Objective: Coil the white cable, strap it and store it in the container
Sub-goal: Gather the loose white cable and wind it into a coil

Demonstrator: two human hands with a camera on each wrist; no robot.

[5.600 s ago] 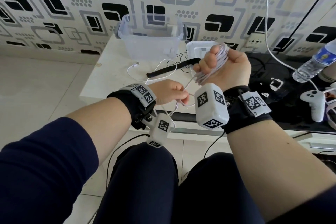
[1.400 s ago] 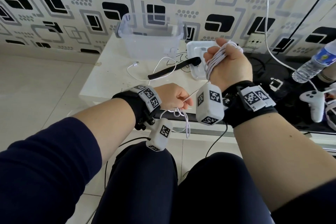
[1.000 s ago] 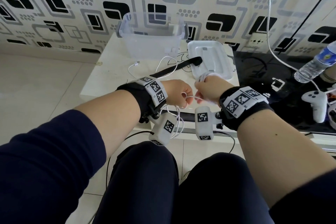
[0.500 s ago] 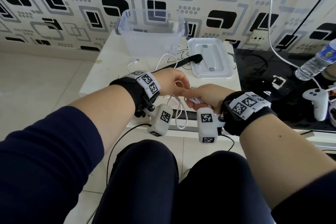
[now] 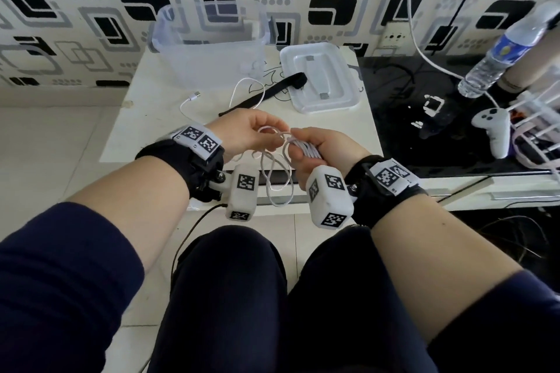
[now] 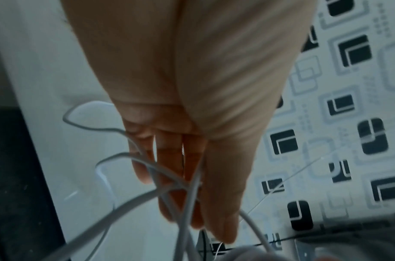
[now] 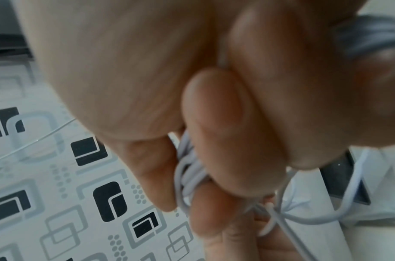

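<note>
R hand [image 5: 315, 150] clenches the wound bundle of white cable [image 5: 304, 147] above the desk [image 5: 157, 118] edge w/ L hand [image 5: 251, 133] pinching a slack loop; cable looks light, floppy, springy, so best gripped across the bundle's middle.

Water bottle [image 5: 505, 48] and game controller [image 5: 494, 127] on black surface [image 5: 403, 118]

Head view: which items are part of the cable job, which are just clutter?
Job:
- white cable, bundle gripped in right hand, loose loops pinched by left hand
- black strap lying on the white table
- clear container, open
- its lid beside it

Clutter:
- water bottle
- white game controller
- hanging white cord
</note>
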